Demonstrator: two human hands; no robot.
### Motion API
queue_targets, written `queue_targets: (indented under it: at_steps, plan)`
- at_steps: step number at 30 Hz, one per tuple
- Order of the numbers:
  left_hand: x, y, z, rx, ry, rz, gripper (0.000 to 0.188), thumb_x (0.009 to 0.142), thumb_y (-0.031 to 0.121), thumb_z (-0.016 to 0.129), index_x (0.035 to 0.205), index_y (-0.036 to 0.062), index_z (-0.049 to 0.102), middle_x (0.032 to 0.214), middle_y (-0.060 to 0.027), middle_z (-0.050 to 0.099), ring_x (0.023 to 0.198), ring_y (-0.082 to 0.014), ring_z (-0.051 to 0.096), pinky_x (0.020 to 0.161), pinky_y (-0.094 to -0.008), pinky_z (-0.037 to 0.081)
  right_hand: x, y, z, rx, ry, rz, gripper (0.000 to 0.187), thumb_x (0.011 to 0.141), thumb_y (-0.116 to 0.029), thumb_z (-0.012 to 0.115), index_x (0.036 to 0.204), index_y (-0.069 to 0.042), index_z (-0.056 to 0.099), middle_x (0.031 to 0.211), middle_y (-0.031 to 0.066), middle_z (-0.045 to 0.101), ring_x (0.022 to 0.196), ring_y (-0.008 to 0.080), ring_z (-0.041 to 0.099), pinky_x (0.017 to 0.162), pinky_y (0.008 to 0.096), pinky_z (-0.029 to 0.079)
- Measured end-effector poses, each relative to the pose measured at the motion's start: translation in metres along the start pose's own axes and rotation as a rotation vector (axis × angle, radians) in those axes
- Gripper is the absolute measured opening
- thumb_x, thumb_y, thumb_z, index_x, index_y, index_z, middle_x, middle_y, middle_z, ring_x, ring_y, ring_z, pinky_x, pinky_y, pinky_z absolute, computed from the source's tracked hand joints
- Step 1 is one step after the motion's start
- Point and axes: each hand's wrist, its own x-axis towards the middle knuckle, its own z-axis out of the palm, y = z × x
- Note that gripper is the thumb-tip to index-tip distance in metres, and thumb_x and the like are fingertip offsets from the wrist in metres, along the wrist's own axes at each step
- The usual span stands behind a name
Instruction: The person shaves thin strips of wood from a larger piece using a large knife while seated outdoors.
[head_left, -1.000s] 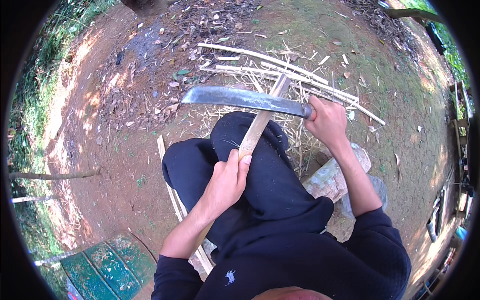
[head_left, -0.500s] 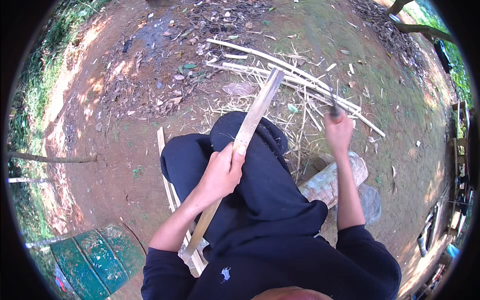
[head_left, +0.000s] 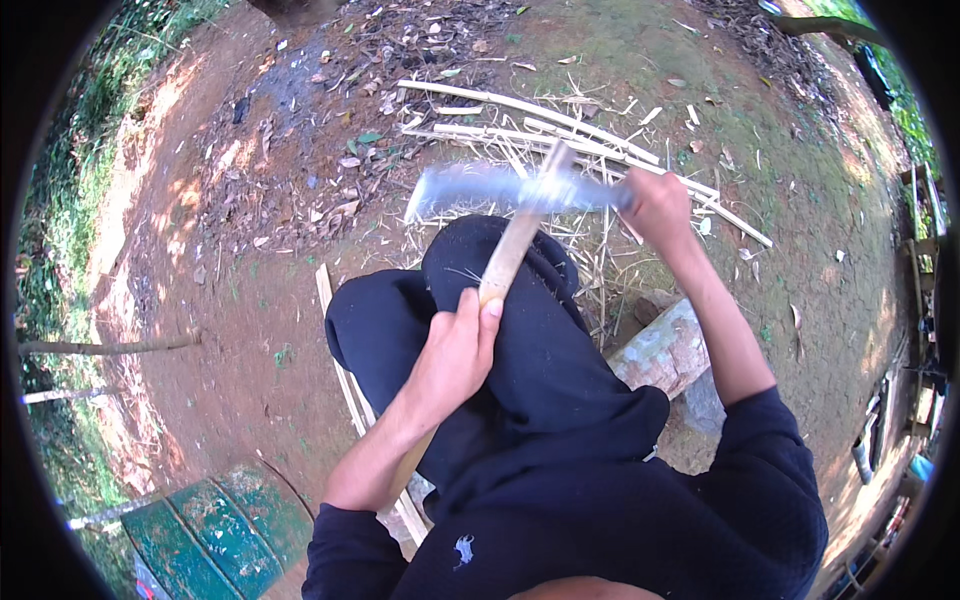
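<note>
My left hand [head_left: 452,352] is closed round the middle of a split bamboo strip [head_left: 511,248], thumb on top. The strip slants across my thigh, its far end up and to the right, its lower end passing under my left forearm. In my right hand [head_left: 660,212] is the handle of a machete [head_left: 465,188], its blade smeared by motion. The blade stretches leftward across the far end of the strip; whether it touches the wood I cannot tell. Both legs are bent beneath the strip, in dark trousers.
Several long pale strips [head_left: 500,98] and thin shavings lie on the ground ahead. More strips [head_left: 349,392] lie by my left leg. A log [head_left: 662,348] and a grey stone [head_left: 705,402] are at my right. A green metal drum [head_left: 222,530] lies at lower left.
My right hand has come slightly left, and the machete has swung from pointing away ahead to lying leftward across the bamboo strip. My left hand keeps its hold.
</note>
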Motion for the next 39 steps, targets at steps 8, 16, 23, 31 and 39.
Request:
queue_targets:
  at_steps: [8,16,23,31,39]
  plan:
    - [0.007,-0.005,-0.013,-0.14,0.002,-0.083,0.027,0.107,0.021,0.045,0.094,-0.0018,0.052,0.054,-0.0154,0.053,0.048,-0.0305,0.062,0.048,-0.0401,0.044,-0.033,0.049,-0.005,0.062,0.032,0.928,0.027,0.084,-0.022,0.06,0.078,0.004,0.066,0.067,0.0218,0.066,0.065,0.0343,0.066,0.065,0.0456,0.051]
    - [0.013,0.003,-0.017,-0.342,-0.16,-0.182,0.036,0.11,0.03,0.039,0.089,0.0027,0.05,0.051,-0.0005,0.049,0.044,-0.009,0.051,0.043,-0.0275,0.04,-0.042,-0.08,-0.002,0.253,0.141,0.386,0.007,0.073,-0.003,0.065,0.072,-0.005,0.059,0.057,0.0076,0.058,0.049,0.024,0.058,0.048,0.0339,0.042]
    - [0.009,-0.006,-0.009,-0.325,-0.092,-0.157,0.037,0.11,0.03,0.04,0.088,0.0021,0.049,0.051,-0.0021,0.049,0.043,-0.0104,0.051,0.043,-0.0282,0.04,-0.024,-0.095,-0.009,-0.029,-0.055,0.139,0.012,0.068,-0.006,0.067,0.077,-0.009,0.059,0.058,0.0102,0.057,0.053,0.0291,0.061,0.052,0.0425,0.047]
    - [-0.012,-0.013,-0.011,-0.198,-0.034,-0.035,0.034,0.109,0.028,0.042,0.089,0.0018,0.051,0.052,-0.0036,0.051,0.044,-0.0123,0.053,0.045,-0.0313,0.043,0.001,0.08,-0.008,-0.263,-0.055,1.097,0.047,0.099,-0.039,0.051,0.097,0.002,0.073,0.092,0.0278,0.071,0.092,0.0449,0.07,0.081,0.0527,0.055]
    - [0.002,-0.011,-0.013,-0.405,-0.148,-0.184,0.036,0.11,0.029,0.039,0.089,0.0026,0.05,0.05,0.0,0.048,0.039,-0.0086,0.049,0.039,-0.0265,0.038,-0.044,-0.039,-0.008,0.306,0.215,0.748,0.021,0.081,-0.015,0.066,0.067,-0.002,0.057,0.055,0.0068,0.057,0.05,0.018,0.054,0.052,0.0353,0.041]
